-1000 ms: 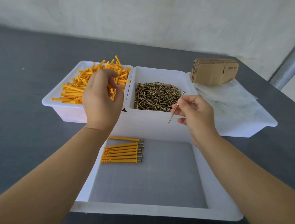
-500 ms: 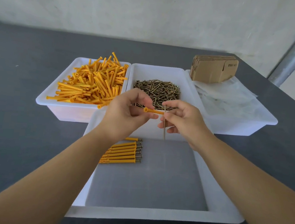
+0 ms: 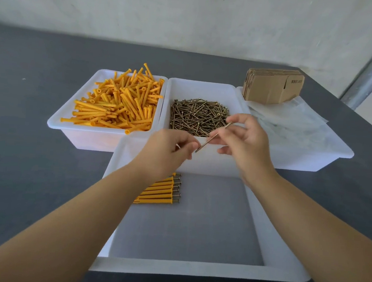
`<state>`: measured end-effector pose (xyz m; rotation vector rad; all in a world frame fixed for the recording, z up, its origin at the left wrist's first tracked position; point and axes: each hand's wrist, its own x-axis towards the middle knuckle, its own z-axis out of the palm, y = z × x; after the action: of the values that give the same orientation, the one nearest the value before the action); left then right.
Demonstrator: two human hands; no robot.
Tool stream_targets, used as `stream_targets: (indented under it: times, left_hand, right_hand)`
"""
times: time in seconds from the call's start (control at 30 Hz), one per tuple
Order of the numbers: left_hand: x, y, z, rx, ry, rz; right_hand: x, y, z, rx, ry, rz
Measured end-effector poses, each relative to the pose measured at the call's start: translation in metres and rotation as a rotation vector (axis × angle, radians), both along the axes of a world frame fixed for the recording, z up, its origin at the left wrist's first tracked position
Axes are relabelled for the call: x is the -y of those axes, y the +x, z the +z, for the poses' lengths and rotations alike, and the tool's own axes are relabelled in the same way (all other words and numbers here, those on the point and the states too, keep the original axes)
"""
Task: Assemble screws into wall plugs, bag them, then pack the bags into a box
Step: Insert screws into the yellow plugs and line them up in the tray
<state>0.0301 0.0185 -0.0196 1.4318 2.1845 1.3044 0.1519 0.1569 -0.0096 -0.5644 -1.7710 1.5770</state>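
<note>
1. My right hand (image 3: 245, 143) pinches a screw (image 3: 212, 138) by its upper half, slanted down to the left, over the near edge of the screw tray (image 3: 201, 90).
2. My left hand (image 3: 168, 152) is curled, fingertips at the screw's lower tip; I cannot tell whether a plug is inside.
3. Finished plug-and-screw pieces (image 3: 160, 192) lie in a row at the far left of the near tray (image 3: 191, 269).
4. Loose orange plugs (image 3: 118, 105) fill the far left tray.

Plug bin (image 3: 69, 117) left, screw bin (image 3: 202, 89) centre, bag bin (image 3: 337, 151) right — assembled plugs (image 3: 159, 191) in near tray (image 3: 191, 269), seemingly.
</note>
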Motion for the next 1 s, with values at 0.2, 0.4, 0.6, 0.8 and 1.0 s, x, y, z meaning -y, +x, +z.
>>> stream_targets:
  times: [0.2,0.4,0.6,0.8,1.0]
  left_hand:
    - [-0.001,0.001,-0.002,0.122,-0.098,-0.023]
    - [0.001,0.001,-0.001,0.169,-0.028,-0.040]
    - [0.003,0.002,0.005,0.243,-0.010,-0.059]
    - [0.008,-0.004,0.008,0.361,0.025,-0.051]
    - [0.010,-0.004,0.006,-0.148,-0.025,0.042]
  right_hand:
    - [-0.001,0.001,0.000,-0.047,-0.081,-0.026]
    - [0.004,0.002,-0.006,0.078,0.141,0.066]
    - [0.007,0.000,-0.013,0.123,0.392,0.125]
    - [0.006,0.001,-0.012,0.157,0.363,0.299]
    - [0.009,-0.001,-0.015,0.465,0.654,0.298]
